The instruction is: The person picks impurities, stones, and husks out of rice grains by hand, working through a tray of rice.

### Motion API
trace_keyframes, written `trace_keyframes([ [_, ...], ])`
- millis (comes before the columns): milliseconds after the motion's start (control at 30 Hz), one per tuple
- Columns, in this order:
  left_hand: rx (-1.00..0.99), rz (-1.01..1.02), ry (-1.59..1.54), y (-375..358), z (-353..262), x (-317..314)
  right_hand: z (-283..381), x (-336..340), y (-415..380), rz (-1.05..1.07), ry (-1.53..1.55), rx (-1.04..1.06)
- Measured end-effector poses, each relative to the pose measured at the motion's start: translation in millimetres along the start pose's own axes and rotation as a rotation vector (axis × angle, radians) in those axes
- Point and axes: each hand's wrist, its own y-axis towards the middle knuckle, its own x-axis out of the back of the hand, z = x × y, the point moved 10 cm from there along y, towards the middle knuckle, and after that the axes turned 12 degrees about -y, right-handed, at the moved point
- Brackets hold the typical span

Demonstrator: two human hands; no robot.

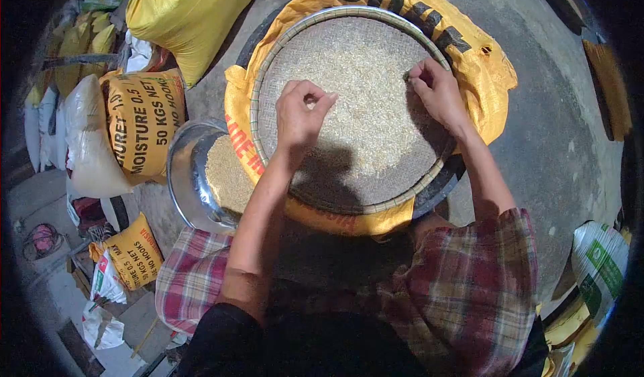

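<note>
A round woven tray with a bound rim rests on an orange printed sack. Pale grain is spread over its middle. Above the left part of the grain is my left hand, its fingers curled and thumb meeting the fingertips; anything between them is too small to make out. My right hand is at the tray's right side, fingers bent into a pinch, with a small dark spot at the fingertips that I cannot identify.
A metal basin holding grain stands left of the tray. Farther left are a filled orange sack and a yellow sack. A brush-like bundle lies at the right edge, above a green-and-white sack.
</note>
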Motion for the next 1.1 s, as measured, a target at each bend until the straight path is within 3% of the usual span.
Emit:
trace_keyframes([
  [67,0.053,0.026,0.059,8,4,-8,32,4,-1,-0.156,-0.183,0.275],
  [200,-0.153,0.012,0.064,41,0,-48,51,-12,-2,-0.164,-0.3,0.389],
  [267,-0.302,0.043,0.257,46,-17,-67,55,-8,-4,-0.13,-0.259,0.358],
  [367,-0.23,0.104,0.305,50,-16,-76,46,2,-8,-0.089,-0.2,0.287],
  [433,-0.219,0.095,0.241,44,-17,-68,27,10,-10,0.023,-0.162,0.061],
  [500,-0.207,0.086,0.179,38,-20,-56,23,17,-13,0.015,-0.166,0.051],
  [600,-0.002,0.127,0.032,36,-9,-46,26,12,-12,-0.065,-0.348,0.21],
  [667,-0.038,0.124,0.098,41,-11,-46,33,6,-14,-0.153,-0.454,0.282],
  [833,-0.193,0.019,0.14,75,0,-59,25,-9,-11,-0.097,-0.491,0.253],
  [933,-0.279,-0.02,0.132,91,0,-71,33,2,-10,-0.098,-0.395,0.325],
  [1000,-0.2,0.015,0.264,98,8,-80,14,10,-3,-0.018,-0.148,0.082],
  [1033,-0.2,0.019,0.263,97,7,-80,12,8,0,-0.018,-0.149,0.079],
  [1100,-0.211,0.03,0.229,93,0,-77,-1,-8,11,0.091,0.355,-0.033],
])
